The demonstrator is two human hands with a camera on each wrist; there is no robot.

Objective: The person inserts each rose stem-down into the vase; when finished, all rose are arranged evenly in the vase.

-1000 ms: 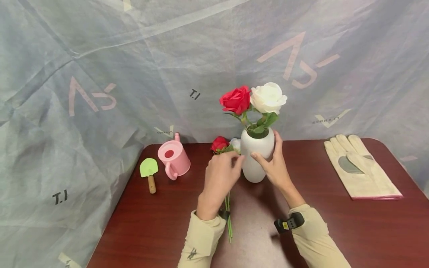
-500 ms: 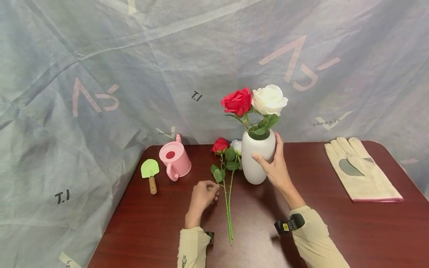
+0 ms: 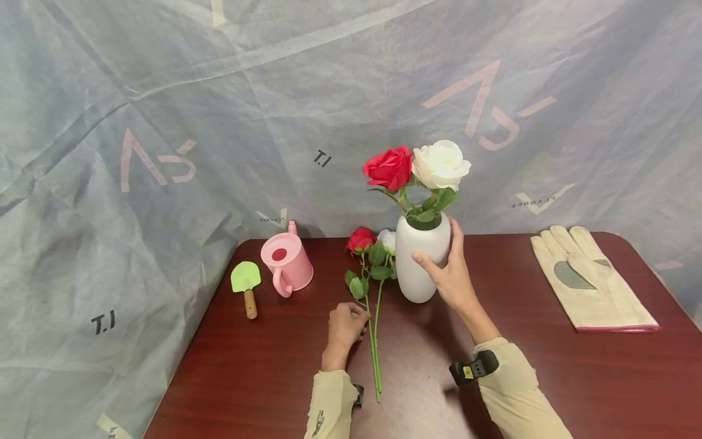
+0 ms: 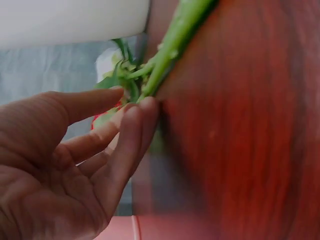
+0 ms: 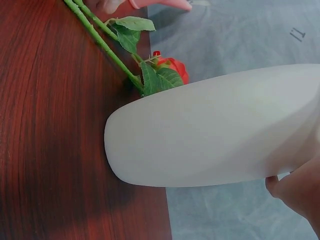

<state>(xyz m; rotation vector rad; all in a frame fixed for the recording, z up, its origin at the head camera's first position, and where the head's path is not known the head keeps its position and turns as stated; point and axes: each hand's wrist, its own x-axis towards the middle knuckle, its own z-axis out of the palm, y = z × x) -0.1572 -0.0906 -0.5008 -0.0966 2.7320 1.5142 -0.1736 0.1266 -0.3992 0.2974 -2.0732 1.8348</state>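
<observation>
My right hand [image 3: 456, 281] grips the white vase [image 3: 418, 265] from its right side, thumb across the front. The vase stands upright on the table, and a red rose [image 3: 389, 167] and a white rose [image 3: 442, 164] rise from its mouth. Left of it lie two more roses, one with a red bloom [image 3: 361, 239] and one with a whitish bloom [image 3: 387, 241] partly behind the vase. My left hand [image 3: 345, 328] is beside their stems. In the left wrist view its fingertips meet a green stem [image 4: 172, 50], with the thumb held apart from the fingers.
A pink watering can [image 3: 293, 262] and a small trowel [image 3: 248, 286] with a green blade sit on the table's left. Folded work gloves [image 3: 595, 280] lie at the right. Grey sheeting [image 3: 307, 110] hangs behind the table [image 3: 526, 366].
My left hand has come down from beside the vase to the table, then shifted right to the lying stems. The right hand has stayed on the vase.
</observation>
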